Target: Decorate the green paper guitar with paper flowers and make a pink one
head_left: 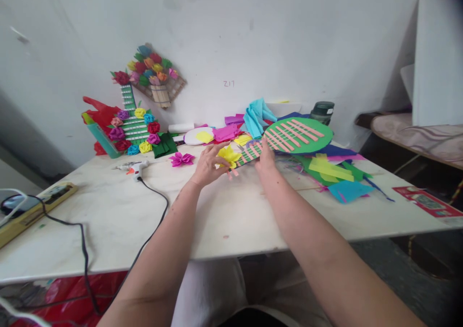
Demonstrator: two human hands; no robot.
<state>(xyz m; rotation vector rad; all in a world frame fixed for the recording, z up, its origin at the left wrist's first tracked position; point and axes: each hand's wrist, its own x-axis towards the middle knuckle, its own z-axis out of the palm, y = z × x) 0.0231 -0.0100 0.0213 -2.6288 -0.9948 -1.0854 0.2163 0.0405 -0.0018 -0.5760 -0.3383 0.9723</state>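
A green craft board (300, 141), round with a narrow neck and crossed by pale pink strips, slants over the table. My right hand (265, 157) grips its neck near the round part. Down at the neck's lower end sits a yellow paper flower (230, 155). The fingers of my left hand (211, 165) are bent around this flower, pressing it at the neck; some fingertips are hidden by the petals. A magenta paper flower (182, 159) lies on the table to the left of my left hand.
A white glue gun (138, 170) with a black cord lies left, near a yellow power strip (54, 197). A flower-decked green craft (137, 129) stands behind. Coloured paper sheets (325, 170) lie right; a dark bottle (321, 111) stands at the back. The table's front edge (231, 256) is close.
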